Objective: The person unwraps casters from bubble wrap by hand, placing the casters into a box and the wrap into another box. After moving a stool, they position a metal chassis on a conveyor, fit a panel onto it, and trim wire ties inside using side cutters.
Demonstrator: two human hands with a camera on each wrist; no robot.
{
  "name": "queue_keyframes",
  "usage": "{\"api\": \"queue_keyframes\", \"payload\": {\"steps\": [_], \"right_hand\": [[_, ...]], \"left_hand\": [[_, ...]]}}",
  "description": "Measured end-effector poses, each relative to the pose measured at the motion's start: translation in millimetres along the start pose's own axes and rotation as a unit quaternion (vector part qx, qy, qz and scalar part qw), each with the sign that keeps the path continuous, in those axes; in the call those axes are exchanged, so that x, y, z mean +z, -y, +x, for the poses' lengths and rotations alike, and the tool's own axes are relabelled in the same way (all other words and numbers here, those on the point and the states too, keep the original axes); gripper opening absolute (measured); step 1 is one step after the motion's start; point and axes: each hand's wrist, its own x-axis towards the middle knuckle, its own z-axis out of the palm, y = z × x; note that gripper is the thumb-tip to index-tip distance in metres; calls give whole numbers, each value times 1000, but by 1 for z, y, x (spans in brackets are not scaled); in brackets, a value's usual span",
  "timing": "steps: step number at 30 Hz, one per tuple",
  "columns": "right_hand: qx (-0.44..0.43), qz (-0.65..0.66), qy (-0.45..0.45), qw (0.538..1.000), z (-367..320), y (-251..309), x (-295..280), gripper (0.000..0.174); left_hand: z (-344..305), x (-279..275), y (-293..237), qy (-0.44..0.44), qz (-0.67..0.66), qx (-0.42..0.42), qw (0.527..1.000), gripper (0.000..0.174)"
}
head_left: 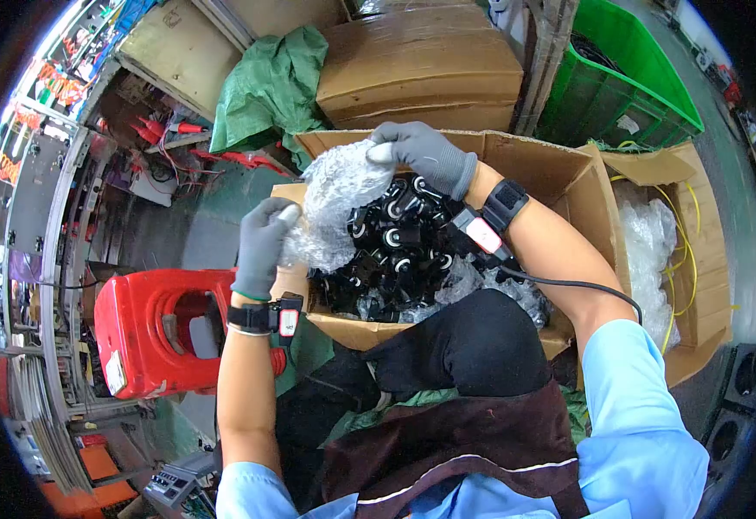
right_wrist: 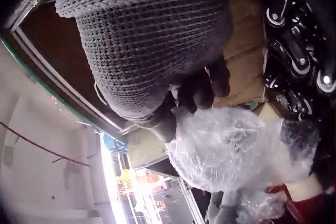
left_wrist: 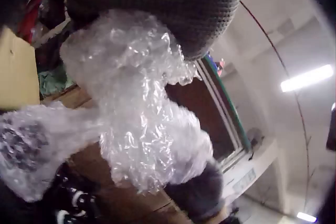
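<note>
A crumpled sheet of clear bubble wrap (head_left: 336, 203) is spread between both grey-gloved hands, above an open cardboard box (head_left: 559, 186). My right hand (head_left: 430, 157) pinches its upper right part between thumb and fingers. Lower on the left side, my left hand (head_left: 263, 246) grips the other edge. Beneath the wrap, the box holds a heap of black casters (head_left: 399, 246) with pale wheel hubs. In the left wrist view, the bubble wrap (left_wrist: 136, 108) hangs in bunched folds; the glove hides the left fingertips there. The right wrist view shows the wrap (right_wrist: 220, 148) just below the right fingers.
More clear plastic wrap (head_left: 516, 290) lies at the box's near side. A red plastic stool (head_left: 149, 337) stands left. Behind are a closed carton (head_left: 421, 65) and a green sack (head_left: 274, 82); a green crate (head_left: 611, 99) is at back right. Another open carton (head_left: 702, 251) with plastic stands right.
</note>
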Motion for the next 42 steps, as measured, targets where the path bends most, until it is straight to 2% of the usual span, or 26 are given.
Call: {"api": "queue_keyframes", "payload": {"steps": [1,2,7,9,10,11,13,14,15,17,18,19,21,22,24,25,27,28,30,32,33,34,36,38,41,42], "right_hand": [[-59,-3,-7,998,0,1,-4,22],[-99,-35,-23,994,-2,2,-11,25],[-28,143,-89,985,-43,-11,-47,21],[17,-58,-100,993,-76,-25,-65,12],[44,-118,-98,987,-93,-33,-64,9],[69,-178,-95,977,-111,-42,-59,8],[-14,-327,-48,944,-144,-81,-50,23],[86,-366,-7,927,-161,-71,-33,33],[184,-401,34,897,-173,-59,-20,43],[138,-518,63,842,-194,-104,-15,62],[205,-520,71,827,-194,-110,-10,65],[145,-505,40,850,-199,-139,-14,55],[170,-464,20,869,-196,-144,-16,44],[101,-444,-37,889,-198,-146,-14,30],[123,-336,-62,932,-194,-135,-23,27],[137,-225,-81,961,-189,-126,-30,25],[90,-222,-128,962,-177,-124,-45,21],[116,-207,-138,962,-169,-117,-49,23],[139,-190,-142,961,-163,-98,-49,25],[210,-238,-66,946,-165,-82,-46,36],[192,-357,8,914,-170,-83,-44,53],[191,-441,71,874,-177,-94,-37,57],[205,-536,136,808,-196,-126,-14,66],[172,-480,65,858,-202,-146,-15,54],[199,-268,-34,942,-196,-124,-31,31],[154,-207,-99,961,-189,-124,-39,24]], "left_hand": [[1,-2,-2,-7,-115,-22,993,15],[6,-4,9,-10,-57,26,998,17],[-17,15,15,-36,169,24,985,31],[-31,29,12,-57,297,64,951,50],[-30,30,24,-15,335,24,942,68],[-26,34,33,-11,333,23,943,68],[-9,42,42,-58,334,19,940,74],[1,43,36,-47,340,-32,939,80],[19,44,51,-44,338,-29,940,80],[56,39,99,-143,297,-46,943,79],[65,37,102,-94,282,-54,953,75],[76,35,103,-44,264,-56,962,71],[96,35,129,133,283,-7,950,36],[94,40,114,134,295,18,946,31],[80,47,91,91,243,51,964,25],[70,50,75,79,128,29,988,25],[41,47,27,99,37,-28,994,26],[34,44,26,97,36,-31,994,26],[21,34,27,53,226,101,967,27],[4,36,8,35,161,108,980,26],[-4,42,-7,20,93,122,988,26],[-16,51,-25,-14,-135,-35,990,23],[-11,56,-7,53,-21,-14,998,21],[-11,66,0,132,181,43,974,18],[-9,64,-12,71,53,34,995,19],[-8,67,-10,89,-11,5,996,23]]}}
